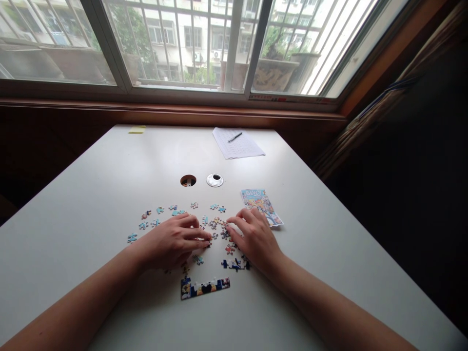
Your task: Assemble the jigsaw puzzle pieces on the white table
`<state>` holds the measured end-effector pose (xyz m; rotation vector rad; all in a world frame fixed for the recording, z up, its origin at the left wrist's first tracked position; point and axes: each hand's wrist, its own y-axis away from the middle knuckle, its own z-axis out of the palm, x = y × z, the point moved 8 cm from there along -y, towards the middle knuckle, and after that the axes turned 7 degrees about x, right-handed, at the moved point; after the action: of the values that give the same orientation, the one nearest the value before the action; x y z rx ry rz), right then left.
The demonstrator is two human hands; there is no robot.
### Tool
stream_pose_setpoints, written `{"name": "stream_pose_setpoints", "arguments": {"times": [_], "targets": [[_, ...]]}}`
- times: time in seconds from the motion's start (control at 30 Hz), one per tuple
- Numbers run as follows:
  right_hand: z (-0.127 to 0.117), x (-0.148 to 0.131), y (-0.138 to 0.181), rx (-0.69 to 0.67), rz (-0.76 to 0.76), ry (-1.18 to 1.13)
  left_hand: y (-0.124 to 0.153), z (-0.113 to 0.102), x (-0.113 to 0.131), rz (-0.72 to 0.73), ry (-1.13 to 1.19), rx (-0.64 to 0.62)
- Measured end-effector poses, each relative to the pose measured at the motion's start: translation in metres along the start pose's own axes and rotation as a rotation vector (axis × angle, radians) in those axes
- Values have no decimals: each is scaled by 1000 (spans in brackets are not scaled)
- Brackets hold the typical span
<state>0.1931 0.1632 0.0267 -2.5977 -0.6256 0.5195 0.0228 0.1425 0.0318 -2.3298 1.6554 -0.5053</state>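
Note:
Loose jigsaw puzzle pieces lie scattered between and beyond my hands. My left hand reaches in from the left, its fingertips closed on a small puzzle piece that is mostly hidden. Over the right side of the pile, my right hand has bent fingers, with thumb and forefinger a little apart near dark pieces. Closest to me lies a joined strip of edge pieces with dark blue and yellow parts. A smaller joined section sits below my right hand.
A colourful picture sheet marked "BLUEY" lies beyond my right hand. Farther back on the white table are a cable hole, a round metal cover, papers with a pen, and yellow sticky notes. A barred window stands behind.

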Motion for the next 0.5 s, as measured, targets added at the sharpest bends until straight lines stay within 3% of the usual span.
{"name": "stream_pose_setpoints", "arguments": {"times": [0.5], "targets": [[7,4,-2,-17,23,-51,-1,0,1,-1,2,-6]]}}
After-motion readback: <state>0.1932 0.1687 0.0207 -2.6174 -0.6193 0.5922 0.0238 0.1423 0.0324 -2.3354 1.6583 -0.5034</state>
